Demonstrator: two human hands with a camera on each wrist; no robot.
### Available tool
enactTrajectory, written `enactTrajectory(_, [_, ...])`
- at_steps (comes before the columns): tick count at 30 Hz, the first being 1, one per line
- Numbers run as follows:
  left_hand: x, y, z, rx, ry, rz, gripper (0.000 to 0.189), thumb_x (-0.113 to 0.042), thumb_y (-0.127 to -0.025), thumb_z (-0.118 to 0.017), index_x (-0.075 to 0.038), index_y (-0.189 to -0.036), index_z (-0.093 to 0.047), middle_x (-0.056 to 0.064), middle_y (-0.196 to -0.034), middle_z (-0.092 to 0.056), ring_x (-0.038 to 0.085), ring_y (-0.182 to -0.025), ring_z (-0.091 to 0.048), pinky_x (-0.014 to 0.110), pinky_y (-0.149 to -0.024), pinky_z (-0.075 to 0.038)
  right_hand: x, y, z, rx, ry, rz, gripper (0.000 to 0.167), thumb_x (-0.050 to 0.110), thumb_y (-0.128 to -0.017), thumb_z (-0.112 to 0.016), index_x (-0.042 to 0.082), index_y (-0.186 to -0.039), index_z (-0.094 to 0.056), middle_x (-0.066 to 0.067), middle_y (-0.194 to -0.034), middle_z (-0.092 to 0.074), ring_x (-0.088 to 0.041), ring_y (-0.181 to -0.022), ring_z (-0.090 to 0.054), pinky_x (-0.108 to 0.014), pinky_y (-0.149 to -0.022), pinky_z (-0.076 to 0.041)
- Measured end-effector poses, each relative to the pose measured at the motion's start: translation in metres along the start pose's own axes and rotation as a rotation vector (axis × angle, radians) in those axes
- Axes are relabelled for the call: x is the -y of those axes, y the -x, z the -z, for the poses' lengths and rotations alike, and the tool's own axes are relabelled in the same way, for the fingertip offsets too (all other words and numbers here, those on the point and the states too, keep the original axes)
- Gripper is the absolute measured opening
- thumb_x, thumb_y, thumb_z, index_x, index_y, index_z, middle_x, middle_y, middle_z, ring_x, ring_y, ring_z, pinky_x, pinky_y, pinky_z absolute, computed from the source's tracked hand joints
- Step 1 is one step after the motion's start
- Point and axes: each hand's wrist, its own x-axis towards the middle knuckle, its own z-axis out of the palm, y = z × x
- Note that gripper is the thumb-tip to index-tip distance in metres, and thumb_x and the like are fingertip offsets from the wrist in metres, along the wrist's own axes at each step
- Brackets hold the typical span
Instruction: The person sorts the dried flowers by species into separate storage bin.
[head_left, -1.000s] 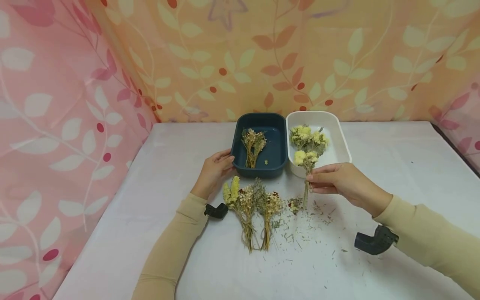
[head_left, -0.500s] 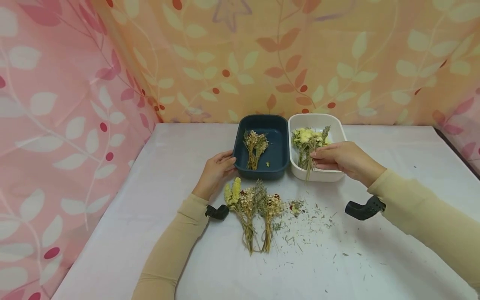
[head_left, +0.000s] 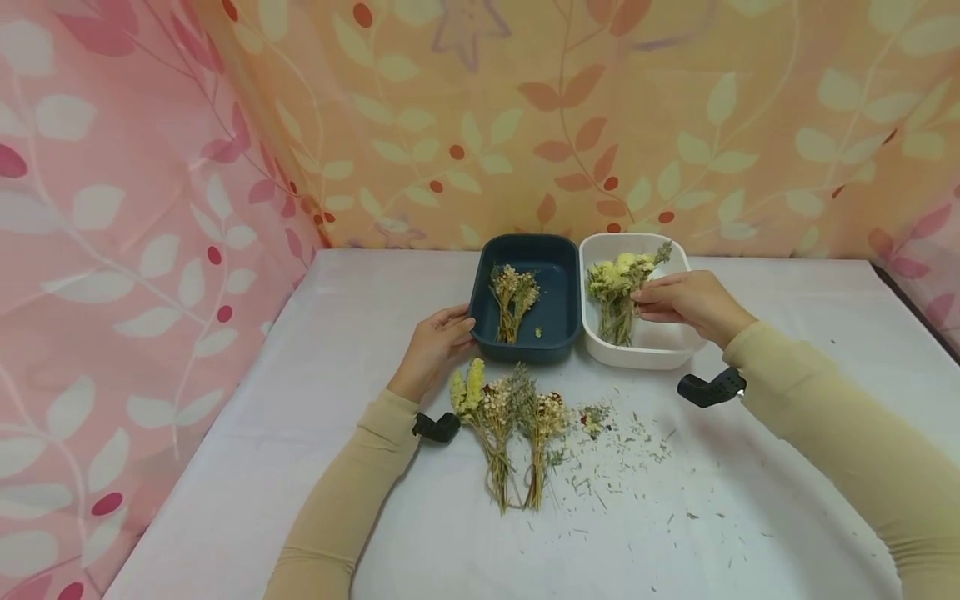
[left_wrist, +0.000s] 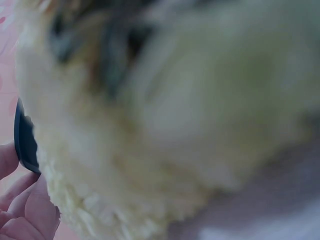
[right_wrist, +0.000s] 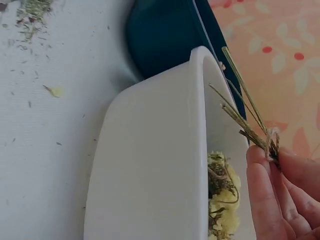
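Note:
My right hand pinches a small dried-flower bunch by its stems, where twine is wrapped round them. It holds the bunch over the white tub, among other pale yellow dried flowers lying inside. At the left side of the dark blue tub, my left hand grips the wall near the front corner with thumb and fingers. Two tan dried bunches lie in that tub with a small loose bud. Blurred yellow blossoms fill most of the left wrist view.
In front of the tubs, two mixed dried bunches lie on the white tablecloth. A small heap of flower bits and scattered stem crumbs lie to their right. A patterned orange cloth hangs behind.
My right hand has carried the dried-flower bunch from in front of the white tub to over its inside, moving away and slightly right. The left hand has stayed at the blue tub.

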Motion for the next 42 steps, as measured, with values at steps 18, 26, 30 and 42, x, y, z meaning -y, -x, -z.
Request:
enactTrajectory(18, [0.003,-0.001,-0.001,0.005,0.028,-0.010,0.048,-0.017,-0.100,-0.061,-0.005,-0.146,-0.050,0.017,-0.145,-0.055,0.031,-0.128,-0.059,0.034,-0.102,-0.055,-0.024,-0.031,-0.004,-0.016,0.136,-0.006,0.020,0.014,-0.096,-0.067,-0.001,-0.109,-0.070,0.010,-0.074,-0.072,-0.003,-0.072,-0.070,-0.021,-0.075,-0.061])
enactTrajectory(26, [0.003,-0.002,0.000,-0.002,0.015,-0.005,0.047,-0.018,-0.100,-0.061,-0.008,-0.145,-0.051,0.015,-0.144,-0.056,0.030,-0.127,-0.060,0.035,-0.103,-0.054,-0.031,-0.033,-0.004,-0.027,0.100,0.000,0.009,0.011,-0.095,-0.068,0.006,-0.098,-0.074,0.008,-0.073,-0.074,-0.005,-0.071,-0.072,-0.024,-0.076,-0.062])
enactTrajectory(30, [0.002,-0.003,0.000,0.003,0.016,-0.015,0.048,-0.018,-0.100,-0.061,-0.007,-0.146,-0.050,0.016,-0.144,-0.056,0.031,-0.127,-0.060,0.036,-0.104,-0.053,-0.029,-0.031,-0.003,-0.053,0.159,0.018,0.034,0.014,-0.094,-0.069,-0.008,-0.121,-0.065,0.012,-0.072,-0.074,-0.002,-0.071,-0.072,-0.024,-0.077,-0.062])
enactTrajectory(42, [0.001,-0.002,-0.001,0.000,-0.001,-0.002,0.049,-0.018,-0.101,-0.061,-0.007,-0.147,-0.049,0.016,-0.145,-0.055,0.031,-0.128,-0.059,0.037,-0.105,-0.053,-0.011,0.007,-0.008,-0.042,0.186,0.100,0.052,0.019,-0.097,-0.067,-0.013,-0.135,-0.053,0.016,-0.081,-0.075,0.001,-0.081,-0.073,-0.021,-0.080,-0.061])
